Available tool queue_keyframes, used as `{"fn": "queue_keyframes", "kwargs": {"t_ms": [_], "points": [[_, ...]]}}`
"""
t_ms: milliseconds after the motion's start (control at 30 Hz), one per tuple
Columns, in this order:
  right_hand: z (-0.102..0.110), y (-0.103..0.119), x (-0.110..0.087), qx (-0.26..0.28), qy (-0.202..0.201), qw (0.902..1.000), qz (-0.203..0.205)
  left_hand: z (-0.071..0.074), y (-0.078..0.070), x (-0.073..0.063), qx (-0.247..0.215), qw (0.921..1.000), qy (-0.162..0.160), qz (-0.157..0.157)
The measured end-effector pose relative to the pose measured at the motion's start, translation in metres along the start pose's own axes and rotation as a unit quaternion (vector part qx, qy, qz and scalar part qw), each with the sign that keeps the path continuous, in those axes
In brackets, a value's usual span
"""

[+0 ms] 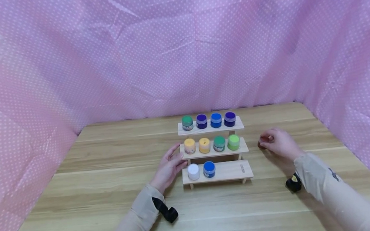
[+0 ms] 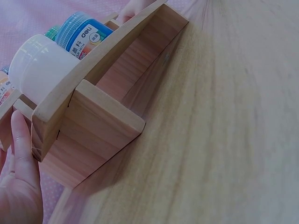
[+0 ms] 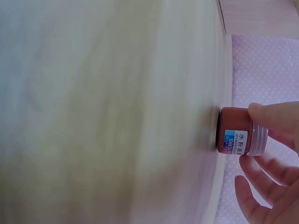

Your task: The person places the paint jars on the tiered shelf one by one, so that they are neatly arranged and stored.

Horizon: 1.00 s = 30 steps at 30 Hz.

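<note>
In the head view my left hand (image 1: 167,170) is at the left end of a three-step wooden rack (image 1: 229,170). Its fingers are extended beside the middle and lowest shelves, and in the left wrist view a finger (image 2: 21,140) touches the wood. To the right of the rack, my right hand (image 1: 280,144) pinches a small reddish-brown paint jar (image 3: 235,120) between thumb and fingers. The jar stands upright on the tabletop. On the lowest shelf are a white jar (image 1: 193,172) and a blue jar (image 1: 209,169).
Yellow, green and light green jars (image 1: 233,142) line the middle shelf. Green, purple and blue jars (image 1: 216,120) stand along the top one. The rack is on a wood-grain table (image 1: 112,197), with a pink dotted cloth (image 1: 178,49) hanging behind and at both sides.
</note>
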State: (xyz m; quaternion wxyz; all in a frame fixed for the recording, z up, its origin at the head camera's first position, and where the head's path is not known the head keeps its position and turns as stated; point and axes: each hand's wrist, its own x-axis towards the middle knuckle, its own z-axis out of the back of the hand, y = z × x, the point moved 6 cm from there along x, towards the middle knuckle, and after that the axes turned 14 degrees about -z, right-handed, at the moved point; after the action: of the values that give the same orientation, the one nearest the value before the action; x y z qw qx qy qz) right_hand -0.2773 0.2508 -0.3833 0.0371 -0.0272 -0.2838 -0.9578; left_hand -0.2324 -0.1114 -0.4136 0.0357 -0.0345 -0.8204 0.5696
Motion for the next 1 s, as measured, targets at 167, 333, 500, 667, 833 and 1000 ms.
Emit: {"fn": "queue_keyframes", "kwargs": {"t_ms": [167,333,500,667,833,1000], "points": [[0.002,0.004,-0.004,0.018,-0.001,0.9998,-0.003,0.0,0.0,0.001,0.002,1.0,-0.002,0.001],[0.004,0.012,-0.011,0.032,-0.02,0.9993,0.004,-0.001,-0.001,0.0,0.002,1.0,0.001,0.001],[0.008,0.02,-0.019,0.062,-0.035,0.9975,-0.002,-0.001,-0.003,-0.001,0.004,1.0,0.002,-0.002],[0.013,0.027,-0.027,0.097,-0.071,0.9927,0.009,-0.002,-0.005,-0.001,-0.001,1.0,0.003,-0.002],[0.019,0.033,-0.036,0.138,-0.099,0.985,0.028,-0.002,-0.004,-0.001,-0.004,1.0,0.002,0.001],[0.02,0.038,-0.045,0.164,-0.106,0.9802,0.031,-0.001,-0.003,-0.002,0.003,1.0,0.001,0.005]]}}
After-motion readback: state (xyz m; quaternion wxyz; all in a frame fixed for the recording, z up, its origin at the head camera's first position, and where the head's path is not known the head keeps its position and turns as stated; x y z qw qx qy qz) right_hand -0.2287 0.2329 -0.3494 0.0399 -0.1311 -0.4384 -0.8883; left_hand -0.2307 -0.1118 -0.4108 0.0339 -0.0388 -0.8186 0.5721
